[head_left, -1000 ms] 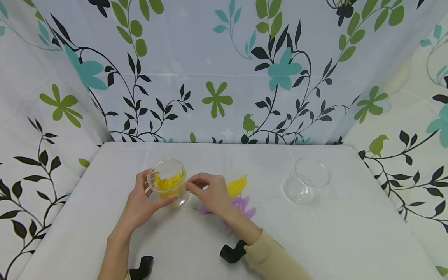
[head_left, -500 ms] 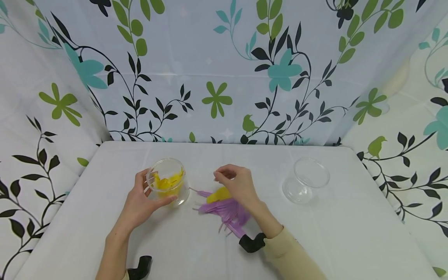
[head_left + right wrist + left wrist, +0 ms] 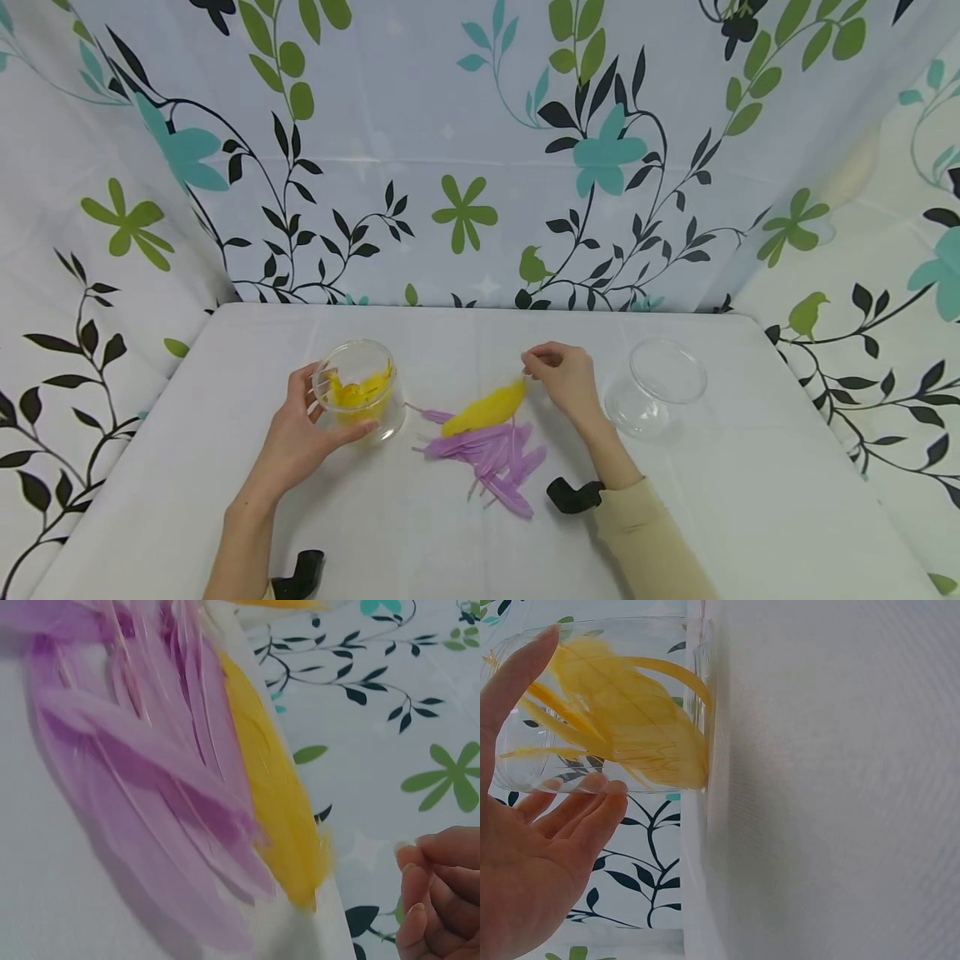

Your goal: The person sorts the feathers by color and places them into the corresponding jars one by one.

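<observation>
My left hand [image 3: 311, 433] grips a clear glass cup [image 3: 649, 776], thumb on one side and fingers on the other. Yellow feathers [image 3: 630, 705] stand inside the cup, whose base is on the white table. A single yellow feather [image 3: 483, 410] lies beside a pile of purple feathers [image 3: 487, 454] at the table's middle. My right hand [image 3: 566, 379] is at the far end of that yellow feather, its thumb and fingertips drawn together. In the right wrist view, a gap shows between these curled fingers [image 3: 418, 889] and the yellow feather, with nothing visible between them.
Another clear glass cup [image 3: 667, 371] stands at the right, just beyond my right hand. The white table [image 3: 750, 500] ends at a patterned cloth backdrop [image 3: 397, 100]. Black wrist mounts [image 3: 573, 496] sit below both hands.
My right hand has moved right, away from the glass cup and across the feathers, uncovering the purple pile and yellow feather. My left hand still holds the cup in place.
</observation>
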A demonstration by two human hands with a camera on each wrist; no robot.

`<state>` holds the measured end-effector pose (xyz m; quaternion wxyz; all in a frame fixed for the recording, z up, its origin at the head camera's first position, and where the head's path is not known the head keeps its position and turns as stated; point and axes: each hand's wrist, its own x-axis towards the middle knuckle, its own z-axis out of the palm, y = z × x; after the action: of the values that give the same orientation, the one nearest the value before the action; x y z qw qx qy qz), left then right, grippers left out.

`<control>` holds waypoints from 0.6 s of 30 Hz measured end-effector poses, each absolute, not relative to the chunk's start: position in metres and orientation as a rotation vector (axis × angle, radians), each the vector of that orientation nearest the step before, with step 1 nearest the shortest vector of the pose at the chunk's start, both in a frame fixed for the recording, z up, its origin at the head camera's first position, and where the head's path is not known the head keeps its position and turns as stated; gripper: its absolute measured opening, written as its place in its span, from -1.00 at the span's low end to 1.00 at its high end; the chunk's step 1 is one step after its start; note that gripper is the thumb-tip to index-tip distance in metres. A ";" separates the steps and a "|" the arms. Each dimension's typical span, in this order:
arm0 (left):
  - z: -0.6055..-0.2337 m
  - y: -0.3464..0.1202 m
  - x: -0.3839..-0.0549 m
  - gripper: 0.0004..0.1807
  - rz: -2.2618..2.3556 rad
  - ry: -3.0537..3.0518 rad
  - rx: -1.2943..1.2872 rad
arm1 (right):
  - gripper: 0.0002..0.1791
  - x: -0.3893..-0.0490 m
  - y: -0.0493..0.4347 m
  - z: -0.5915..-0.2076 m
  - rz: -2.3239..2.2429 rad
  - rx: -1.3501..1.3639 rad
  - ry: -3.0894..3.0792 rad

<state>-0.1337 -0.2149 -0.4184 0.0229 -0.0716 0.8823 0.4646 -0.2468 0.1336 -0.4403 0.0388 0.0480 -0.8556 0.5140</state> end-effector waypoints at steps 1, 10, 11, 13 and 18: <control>-0.419 -0.215 -0.134 0.28 1.438 2.733 -0.220 | -0.80 -0.248 0.136 -0.441 1.567 0.135 -2.642; -0.419 -0.214 -0.133 0.28 1.448 2.727 -0.219 | -0.82 -0.256 0.145 -0.455 1.392 0.129 -2.858; -0.419 -0.214 -0.133 0.28 1.444 2.727 -0.222 | -0.82 -0.257 0.145 -0.456 1.374 0.141 -2.877; -0.419 -0.214 -0.133 0.29 1.435 2.727 -0.228 | -0.83 -0.257 0.145 -0.459 1.353 0.179 -2.907; -0.419 -0.214 -0.133 0.30 1.421 2.730 -0.242 | -0.82 -0.259 0.144 -0.464 1.327 0.270 -2.968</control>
<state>-0.1335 -0.2136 -0.4190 0.0271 -0.0784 0.8841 0.4600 -0.2587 0.1438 -0.4640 -0.0604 0.0826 -0.9082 0.4059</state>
